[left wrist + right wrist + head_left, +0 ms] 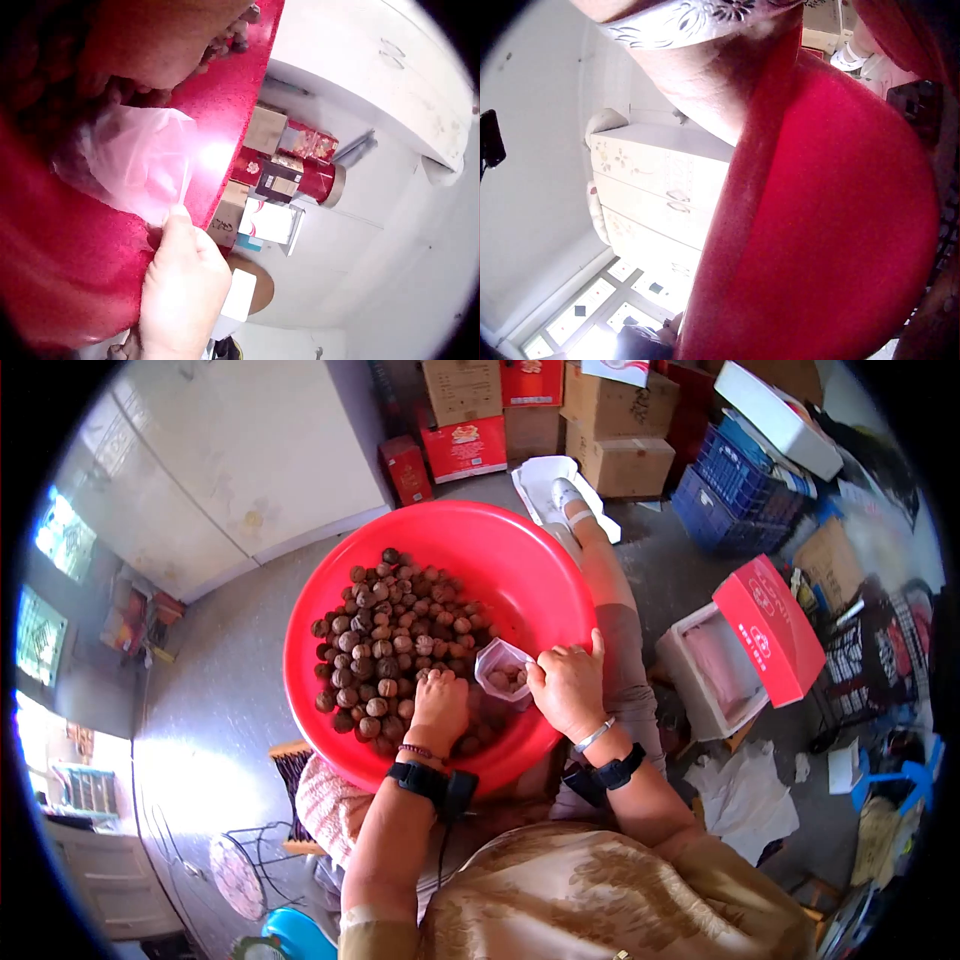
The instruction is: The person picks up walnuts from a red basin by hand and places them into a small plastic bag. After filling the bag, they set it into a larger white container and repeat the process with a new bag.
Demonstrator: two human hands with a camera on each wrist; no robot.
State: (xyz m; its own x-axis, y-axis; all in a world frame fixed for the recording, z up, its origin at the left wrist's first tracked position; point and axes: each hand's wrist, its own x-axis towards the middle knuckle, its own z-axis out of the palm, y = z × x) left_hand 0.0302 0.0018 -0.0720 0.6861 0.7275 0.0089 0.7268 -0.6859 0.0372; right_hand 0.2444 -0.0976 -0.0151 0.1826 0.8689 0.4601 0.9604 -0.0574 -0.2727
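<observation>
Walnuts [387, 668], left of the middle in the red tub [540, 560], look hard, so hold their round sides; the right hand [572, 688] pinches the thin, soft bag [491, 658] by its rim, but I can't tell the left hand's [440, 710] grip.

Here's the left hand [441, 705], fingertips lost among the nuts [385, 630], centre of the head view | bag [146, 161]: far end swallowed by shadow, left of the left wrist view | bracelet [697, 24] sliced by the right wrist view's top edge | red box [468, 447], upper middle: small print unreadable
</observation>
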